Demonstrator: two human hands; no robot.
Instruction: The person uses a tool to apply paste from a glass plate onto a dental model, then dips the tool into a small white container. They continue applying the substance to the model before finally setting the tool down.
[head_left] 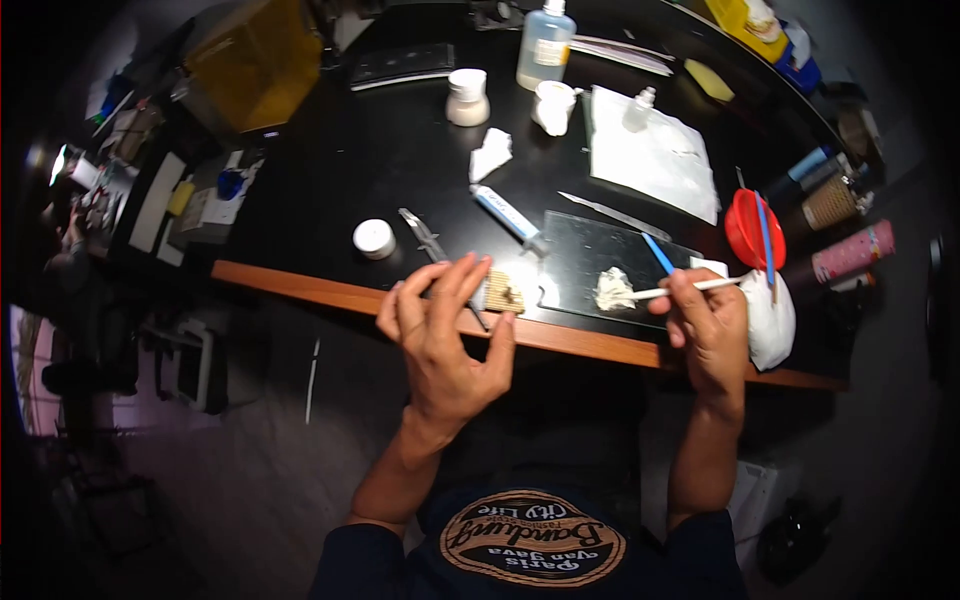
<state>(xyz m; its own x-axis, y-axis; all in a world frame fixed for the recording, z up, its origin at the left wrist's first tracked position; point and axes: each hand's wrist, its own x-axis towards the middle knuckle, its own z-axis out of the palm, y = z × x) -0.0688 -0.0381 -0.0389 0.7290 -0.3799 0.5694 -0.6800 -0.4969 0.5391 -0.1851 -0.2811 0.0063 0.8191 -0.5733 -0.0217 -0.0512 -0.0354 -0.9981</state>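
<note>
Shirt [530,535]: dark with a rounded brown print, closest to the camera.
Left hand [440,325]: half open, thumb and fingers curved about a small ribbed piece [505,288] by the table's near edge, perhaps to steady it; I cannot tell whether my fingertips grip it.
Tweezers [425,238]: partly under my left hand, within easy reach.
Right hand [712,325]: closed in a pen-like pinch on a white stick [652,293], which seems to give me fine control of its tip.
Blue stick [658,254]: slants out beside my right hand; whether I hold it too, I cannot tell.
Paste [612,290]: a pale lump at the white stick's tip, on a glass sheet [580,260] that likely keeps it off the table.
Tube [508,215]: lies just left of the glass.
Red bowl [738,232]: to the right, a white bundle [770,325] on its near side.
Paper [650,160]: far right, under a small bottle [637,110], perhaps against drips.
Table [330,180]: black and shiny, edged in brown wood [590,343] on the near side.
Room: dim; grey floor [290,450], a large amber panel [255,65] far left.
</note>
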